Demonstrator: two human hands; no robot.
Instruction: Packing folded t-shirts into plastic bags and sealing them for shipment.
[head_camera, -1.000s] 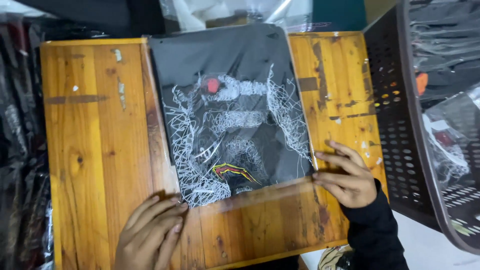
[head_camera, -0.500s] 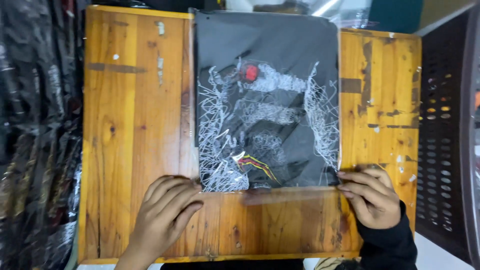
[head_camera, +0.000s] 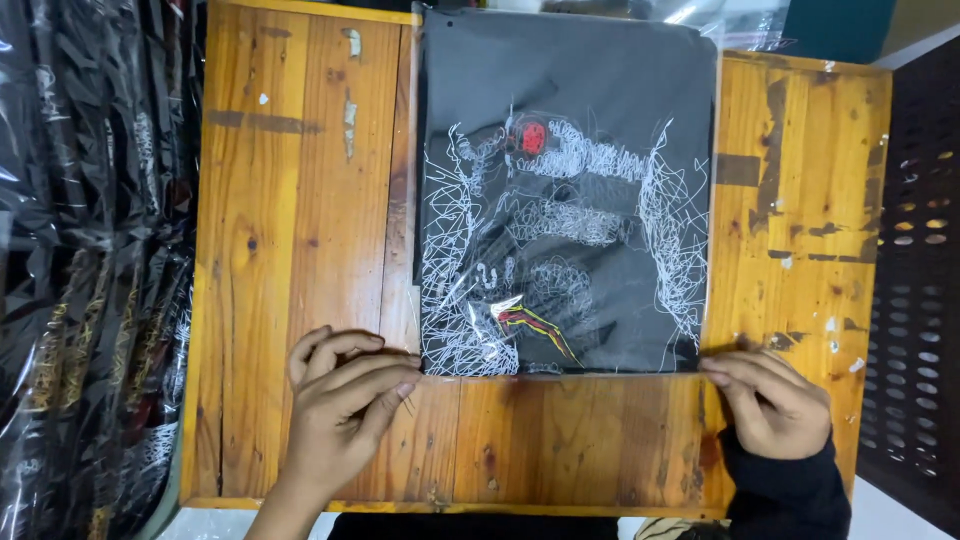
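A folded black shirt with a white scribbled print and a red spot lies in a clear plastic bag on a wooden table. The bag's clear flap extends past the shirt's near edge toward me. My left hand rests flat on the table at the bag's near left corner, fingertips touching the flap. My right hand, in a dark sleeve, presses on the bag's near right corner with curled fingers.
A pile of bagged black garments fills the left side beside the table. A dark perforated plastic basket stands at the right edge. Bits of tape and paint marks dot the tabletop.
The view has shifted, so the table sits more to the right and squarer. Both hands stay at the bag's near corners; the left hand has moved closer to the bag's corner.
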